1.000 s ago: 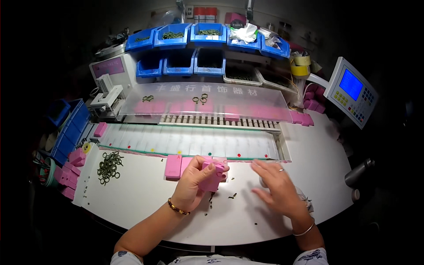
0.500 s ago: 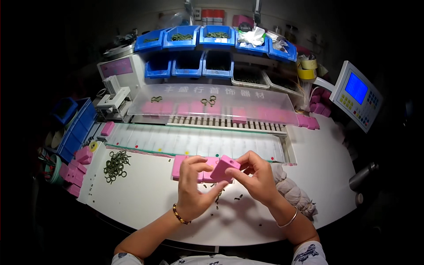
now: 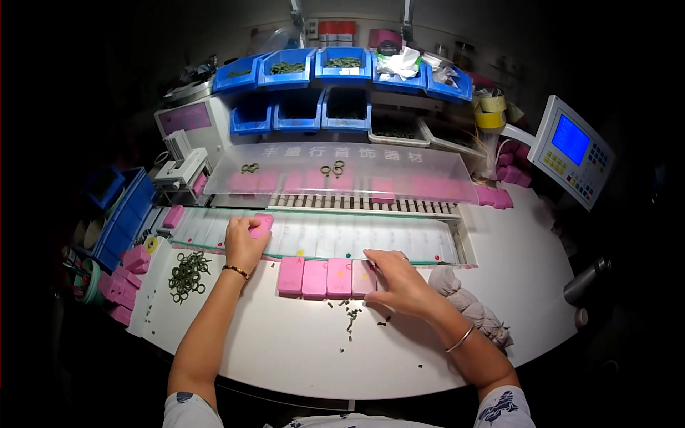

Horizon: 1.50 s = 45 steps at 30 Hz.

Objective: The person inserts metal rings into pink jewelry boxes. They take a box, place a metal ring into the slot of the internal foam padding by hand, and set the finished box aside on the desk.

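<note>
My left hand [image 3: 243,245] is closed on a pink block [image 3: 265,224], held over the long white strip [image 3: 314,239]. Four pink blocks stand in a row on the white worktop, one at the left end [image 3: 290,276], two in the middle [image 3: 315,279] and one at the right end [image 3: 364,277]. At that last block, my right hand [image 3: 403,284] has its thumb and forefinger apart, near the block's near and far ends. Small dark green pieces [image 3: 351,317] lie scattered below the row.
Dark green rings [image 3: 188,275] are heaped at left. Blue bins [image 3: 289,65] stand at the back, above a clear cover [image 3: 250,184]. A control panel [image 3: 574,150] rises at right. Twisted grey cloth [image 3: 471,307] lies beside my right forearm.
My left hand has moved left and away from me to the white strip, where it holds a pink block. The tilted block is gone from my right hand, which has lowered to the row.
</note>
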{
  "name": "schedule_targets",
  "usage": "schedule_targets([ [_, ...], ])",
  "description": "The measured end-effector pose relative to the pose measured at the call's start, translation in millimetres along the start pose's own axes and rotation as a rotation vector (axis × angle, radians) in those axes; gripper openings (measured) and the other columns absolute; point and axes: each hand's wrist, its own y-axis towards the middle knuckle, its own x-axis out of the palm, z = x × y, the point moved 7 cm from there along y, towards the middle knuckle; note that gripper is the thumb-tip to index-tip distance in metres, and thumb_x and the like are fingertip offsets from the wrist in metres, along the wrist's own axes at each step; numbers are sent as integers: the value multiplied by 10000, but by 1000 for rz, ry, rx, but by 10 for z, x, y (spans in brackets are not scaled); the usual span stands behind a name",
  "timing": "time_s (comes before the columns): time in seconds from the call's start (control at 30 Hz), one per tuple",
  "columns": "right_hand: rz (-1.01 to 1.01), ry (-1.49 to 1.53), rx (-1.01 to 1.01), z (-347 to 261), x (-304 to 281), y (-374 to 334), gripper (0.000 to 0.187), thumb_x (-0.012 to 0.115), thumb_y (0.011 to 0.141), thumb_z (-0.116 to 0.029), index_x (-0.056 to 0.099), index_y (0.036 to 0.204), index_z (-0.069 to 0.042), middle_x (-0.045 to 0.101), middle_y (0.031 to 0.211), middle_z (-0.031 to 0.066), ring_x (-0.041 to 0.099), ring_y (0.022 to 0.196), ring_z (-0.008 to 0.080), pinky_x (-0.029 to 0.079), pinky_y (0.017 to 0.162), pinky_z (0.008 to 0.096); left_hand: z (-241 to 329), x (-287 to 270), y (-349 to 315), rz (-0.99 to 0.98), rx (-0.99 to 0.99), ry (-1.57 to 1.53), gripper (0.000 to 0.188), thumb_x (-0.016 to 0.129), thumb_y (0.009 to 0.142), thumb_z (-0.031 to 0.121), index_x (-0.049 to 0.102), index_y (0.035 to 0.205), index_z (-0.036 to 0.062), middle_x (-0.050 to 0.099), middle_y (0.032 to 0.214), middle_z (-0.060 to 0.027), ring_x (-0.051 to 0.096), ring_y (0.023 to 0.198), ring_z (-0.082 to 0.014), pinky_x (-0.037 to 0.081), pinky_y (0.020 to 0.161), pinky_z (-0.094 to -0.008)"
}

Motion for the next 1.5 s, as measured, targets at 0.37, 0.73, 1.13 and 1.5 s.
schedule_targets([
  [0.37,234,-33,-133,-345,-401,-139,764,811,644,-124,469,1315,6,564,1190,163,528,1097,345,434,964,414,752,290,-232,-220,25,-415,411,678,907,297,614,1170,-11,619,1105,-122,620,883,-191,507,747,-329],
  [0.73,190,583,0,-287,-367,-325,782,851,690,-196,467,1352,-35,531,1241,136,548,1084,243,463,872,352,1997,460,-1066,-1002,-5,-1238,677,675,916,192,337,1475,15,511,1297,-64,540,1209,-189,490,992,-348],
  [1.13,128,478,-153,-295,-454,-351,434,695,870,-90,548,1264,22,617,1127,130,633,986,199,527,843,305,2002,347,-1117,-1034,151,-1221,797,718,833,28,287,1501,85,441,1205,-62,483,1198,-169,512,981,-318],
  [1.5,332,768,45,-242,-233,-376,374,719,834,-64,540,1163,-56,555,1113,52,562,1006,114,521,788,240,1773,502,-1064,-551,-514,-1730,479,706,895,152,402,1258,74,580,1015,-87,595,997,-151,511,772,-250],
])
